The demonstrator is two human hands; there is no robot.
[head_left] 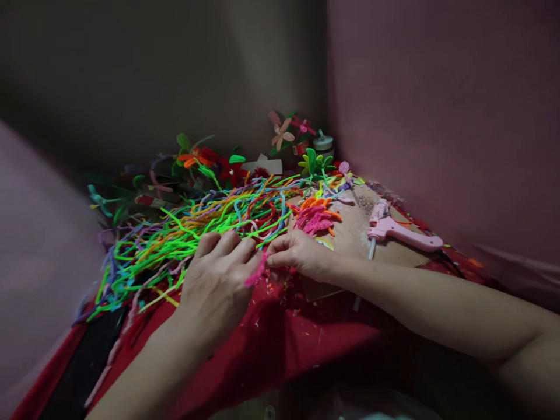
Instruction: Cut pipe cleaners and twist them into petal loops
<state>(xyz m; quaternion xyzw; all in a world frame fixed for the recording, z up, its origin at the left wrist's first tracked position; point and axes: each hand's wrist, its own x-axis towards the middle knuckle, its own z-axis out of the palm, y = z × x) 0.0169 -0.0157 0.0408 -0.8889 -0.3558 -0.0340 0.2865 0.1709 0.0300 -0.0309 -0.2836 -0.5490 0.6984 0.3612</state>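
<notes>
The pink glue gun (389,228) lies on a brown board (356,219), and 2 hands are at work to the left of it and a bit nearer the person. The right hand (301,255) is closed to a small pinch on the pink fuzzy strip (254,277). The left hand (219,271) is curled right beside the strip, but its fingertips are hidden, so I can't tell how tight it holds. The step looks like bending or twisting the strip into shape. I think the next move calls for a firm pinch and small, gentle turns. Left of the glue gun is a pile of pink petals (314,220), and farther left are lots of bright fuzzy stems (175,236).
</notes>
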